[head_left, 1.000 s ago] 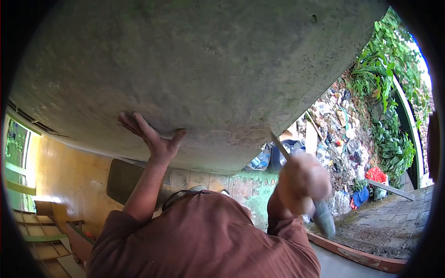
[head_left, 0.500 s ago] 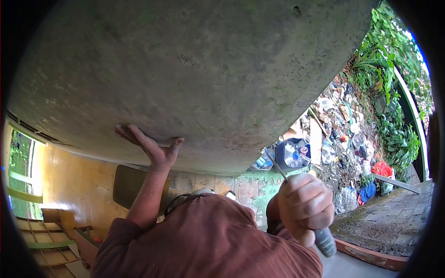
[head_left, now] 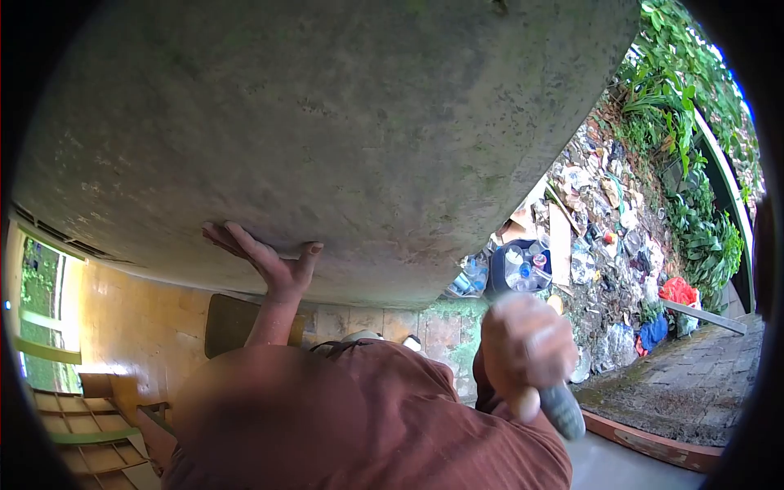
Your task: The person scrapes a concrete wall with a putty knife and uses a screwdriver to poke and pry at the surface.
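Observation:
My left hand point(head_left: 271, 260) is pressed flat, fingers spread, against a big rough grey concrete wall point(head_left: 343, 122) that fills the upper part of the view. My right hand point(head_left: 527, 347) is closed around a tool with a grey handle point(head_left: 562, 411); the hand is motion-blurred and hangs apart from the wall, below its lower right edge. The tool's working end is hidden by the blur. My brown sleeves and shirt point(head_left: 367, 425) fill the bottom middle.
A heap of rubbish point(head_left: 608, 220) lies to the right, with a dark blue bin of plastic bottles point(head_left: 518, 269) at its near side. Green plants point(head_left: 694, 131) grow beyond. A red-brown kerb point(head_left: 645, 445) borders paving at lower right. Wooden slats point(head_left: 73, 433) sit lower left.
My right hand pulled the tool's thin blade back from the wall's edge, then swung again and is now blurred. My left hand stays on the wall.

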`<control>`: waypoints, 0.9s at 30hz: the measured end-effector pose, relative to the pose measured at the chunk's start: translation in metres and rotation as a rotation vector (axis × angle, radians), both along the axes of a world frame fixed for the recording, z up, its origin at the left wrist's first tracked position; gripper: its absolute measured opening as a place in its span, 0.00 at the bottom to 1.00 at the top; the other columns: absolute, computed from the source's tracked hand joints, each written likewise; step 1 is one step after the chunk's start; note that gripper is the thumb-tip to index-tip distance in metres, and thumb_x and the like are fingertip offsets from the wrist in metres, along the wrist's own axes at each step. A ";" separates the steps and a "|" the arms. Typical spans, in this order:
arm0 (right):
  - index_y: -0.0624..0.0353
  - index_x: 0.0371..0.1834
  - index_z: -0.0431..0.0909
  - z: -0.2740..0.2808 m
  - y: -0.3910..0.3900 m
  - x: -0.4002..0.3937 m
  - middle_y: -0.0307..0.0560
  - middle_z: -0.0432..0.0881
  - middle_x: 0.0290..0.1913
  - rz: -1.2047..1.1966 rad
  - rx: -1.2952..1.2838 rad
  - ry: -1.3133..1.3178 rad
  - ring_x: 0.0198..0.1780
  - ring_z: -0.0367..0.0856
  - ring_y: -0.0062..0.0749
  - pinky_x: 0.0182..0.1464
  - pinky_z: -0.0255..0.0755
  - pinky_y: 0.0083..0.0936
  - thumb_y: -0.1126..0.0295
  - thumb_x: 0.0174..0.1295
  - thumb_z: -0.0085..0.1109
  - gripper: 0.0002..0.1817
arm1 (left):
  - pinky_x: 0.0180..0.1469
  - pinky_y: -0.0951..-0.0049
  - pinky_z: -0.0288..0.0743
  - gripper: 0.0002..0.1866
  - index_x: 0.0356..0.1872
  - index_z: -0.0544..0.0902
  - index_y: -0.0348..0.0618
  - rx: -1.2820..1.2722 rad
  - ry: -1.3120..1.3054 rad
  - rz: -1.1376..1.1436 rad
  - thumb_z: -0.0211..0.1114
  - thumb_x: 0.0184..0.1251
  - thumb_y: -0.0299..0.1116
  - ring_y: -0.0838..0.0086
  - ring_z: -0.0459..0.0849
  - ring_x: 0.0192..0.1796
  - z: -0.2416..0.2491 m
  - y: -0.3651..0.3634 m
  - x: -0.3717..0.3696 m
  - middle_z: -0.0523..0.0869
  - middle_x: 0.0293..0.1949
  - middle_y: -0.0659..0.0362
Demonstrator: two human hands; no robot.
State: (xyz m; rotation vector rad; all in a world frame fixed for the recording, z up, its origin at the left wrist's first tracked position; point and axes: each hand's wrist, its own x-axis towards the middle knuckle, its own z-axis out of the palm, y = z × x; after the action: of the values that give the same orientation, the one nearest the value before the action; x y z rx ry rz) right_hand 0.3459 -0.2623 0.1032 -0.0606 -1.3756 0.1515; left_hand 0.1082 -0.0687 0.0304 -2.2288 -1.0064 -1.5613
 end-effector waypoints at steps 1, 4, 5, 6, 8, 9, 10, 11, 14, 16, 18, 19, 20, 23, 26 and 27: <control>0.51 0.20 0.66 0.001 0.003 -0.003 0.32 0.62 0.11 -0.007 0.105 0.002 0.11 0.59 0.22 0.16 0.55 0.24 0.55 0.62 0.64 0.21 | 0.71 0.38 0.25 0.64 0.75 0.33 0.43 -0.006 0.023 0.018 0.59 0.51 0.74 0.46 0.23 0.75 0.000 0.001 0.000 0.27 0.74 0.41; 0.49 0.17 0.64 -0.002 0.021 -0.015 0.29 0.60 0.10 -0.162 -0.121 0.154 0.09 0.55 0.19 0.14 0.50 0.20 0.56 0.62 0.63 0.21 | 0.71 0.38 0.24 0.64 0.75 0.33 0.44 -0.015 -0.021 -0.002 0.58 0.51 0.75 0.46 0.23 0.75 -0.002 0.003 0.001 0.27 0.74 0.41; 0.49 0.17 0.65 -0.002 0.023 -0.015 0.29 0.61 0.11 -0.142 -0.107 0.210 0.09 0.53 0.19 0.14 0.49 0.20 0.56 0.62 0.63 0.21 | 0.71 0.38 0.24 0.64 0.75 0.33 0.44 -0.015 -0.022 -0.003 0.58 0.51 0.75 0.46 0.23 0.75 -0.002 0.002 0.001 0.27 0.74 0.41; 0.49 0.17 0.65 -0.002 0.019 -0.012 0.29 0.61 0.11 -0.139 -0.103 0.210 0.09 0.53 0.19 0.14 0.49 0.20 0.56 0.62 0.63 0.21 | 0.71 0.38 0.24 0.64 0.75 0.33 0.43 -0.002 -0.008 0.005 0.58 0.51 0.75 0.46 0.23 0.76 -0.001 0.003 0.001 0.27 0.74 0.42; 0.51 0.20 0.65 -0.002 0.002 -0.003 0.31 0.61 0.12 -0.019 -0.057 0.073 0.11 0.55 0.22 0.15 0.52 0.23 0.54 0.62 0.63 0.21 | 0.71 0.38 0.24 0.64 0.75 0.33 0.43 0.009 0.014 0.006 0.58 0.51 0.75 0.47 0.23 0.76 0.002 0.002 0.000 0.27 0.74 0.42; 0.51 0.20 0.64 0.004 0.002 0.000 0.31 0.60 0.13 -0.020 0.087 0.007 0.11 0.55 0.22 0.15 0.52 0.23 0.53 0.62 0.62 0.22 | 0.71 0.38 0.24 0.64 0.75 0.33 0.43 0.015 0.031 0.021 0.58 0.52 0.74 0.46 0.23 0.76 0.004 0.001 0.000 0.27 0.74 0.42; 0.51 0.20 0.64 0.005 0.008 -0.003 0.31 0.60 0.13 -0.020 0.086 0.006 0.11 0.55 0.22 0.15 0.52 0.23 0.53 0.62 0.62 0.22 | 0.70 0.38 0.24 0.64 0.75 0.33 0.42 0.018 0.050 0.037 0.58 0.52 0.74 0.46 0.23 0.76 0.004 -0.001 0.000 0.27 0.75 0.42; 0.51 0.19 0.64 0.005 0.017 -0.010 0.30 0.59 0.12 -0.104 -0.006 0.074 0.10 0.53 0.20 0.14 0.48 0.21 0.54 0.62 0.63 0.22 | 0.70 0.38 0.24 0.64 0.75 0.33 0.42 0.015 0.051 0.037 0.58 0.52 0.74 0.46 0.23 0.76 0.002 -0.001 0.000 0.27 0.75 0.42; 0.50 0.18 0.64 0.001 0.024 -0.017 0.28 0.58 0.12 -0.186 -0.097 0.251 0.10 0.51 0.17 0.14 0.44 0.18 0.55 0.62 0.63 0.22 | 0.70 0.38 0.24 0.63 0.75 0.33 0.41 -0.019 -0.015 0.005 0.57 0.54 0.74 0.45 0.23 0.76 0.000 0.000 0.002 0.28 0.74 0.41; 0.50 0.20 0.65 -0.001 0.010 -0.009 0.29 0.60 0.13 -0.063 0.003 0.092 0.11 0.56 0.20 0.16 0.51 0.21 0.55 0.62 0.64 0.20 | 0.70 0.38 0.25 0.63 0.74 0.33 0.40 -0.003 0.026 0.022 0.57 0.54 0.73 0.44 0.23 0.75 0.002 -0.001 0.001 0.27 0.74 0.40; 0.49 0.21 0.65 0.003 0.001 -0.008 0.29 0.61 0.14 -0.010 0.049 0.017 0.14 0.60 0.23 0.19 0.56 0.22 0.55 0.62 0.64 0.20 | 0.70 0.37 0.25 0.63 0.74 0.33 0.40 0.004 0.032 0.024 0.57 0.54 0.73 0.44 0.23 0.75 0.004 -0.001 0.001 0.27 0.74 0.40; 0.49 0.21 0.65 0.004 0.003 -0.013 0.29 0.61 0.14 -0.175 -0.073 0.063 0.14 0.61 0.22 0.18 0.56 0.22 0.55 0.61 0.64 0.20 | 0.70 0.37 0.25 0.63 0.74 0.33 0.40 0.006 0.036 0.027 0.57 0.54 0.73 0.43 0.23 0.75 0.004 -0.002 0.001 0.27 0.74 0.40; 0.49 0.21 0.65 0.004 0.005 -0.017 0.29 0.62 0.14 -0.340 -0.197 0.109 0.15 0.62 0.21 0.18 0.56 0.21 0.55 0.61 0.64 0.20 | 0.70 0.37 0.25 0.63 0.74 0.33 0.40 0.004 0.039 0.025 0.57 0.54 0.73 0.43 0.23 0.75 0.003 -0.002 0.000 0.27 0.74 0.40; 0.50 0.21 0.65 -0.002 0.022 -0.009 0.30 0.62 0.14 -0.139 -0.063 0.087 0.15 0.63 0.21 0.17 0.56 0.22 0.54 0.62 0.63 0.21 | 0.70 0.37 0.25 0.63 0.74 0.33 0.40 -0.007 0.003 0.008 0.57 0.54 0.73 0.43 0.23 0.75 0.000 0.003 0.000 0.27 0.74 0.39; 0.51 0.21 0.65 0.002 0.012 -0.005 0.31 0.61 0.13 -0.010 0.017 0.076 0.13 0.61 0.23 0.16 0.55 0.23 0.53 0.62 0.63 0.21 | 0.69 0.35 0.20 0.64 0.75 0.34 0.42 0.015 0.001 -0.008 0.58 0.52 0.74 0.45 0.22 0.75 0.000 0.006 0.001 0.27 0.74 0.40; 0.51 0.21 0.65 0.003 0.012 -0.007 0.31 0.60 0.13 -0.065 0.000 0.102 0.12 0.59 0.22 0.15 0.53 0.22 0.54 0.62 0.63 0.21 | 0.69 0.35 0.20 0.63 0.75 0.34 0.42 0.021 0.007 -0.004 0.58 0.52 0.74 0.45 0.22 0.75 0.000 0.006 0.000 0.27 0.74 0.40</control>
State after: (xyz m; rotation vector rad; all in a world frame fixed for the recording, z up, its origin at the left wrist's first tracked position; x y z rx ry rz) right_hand 0.3385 -0.2505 0.1060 -0.0963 -1.2705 0.0993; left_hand 0.1085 -0.0627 0.0304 -2.2218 -0.9797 -1.5567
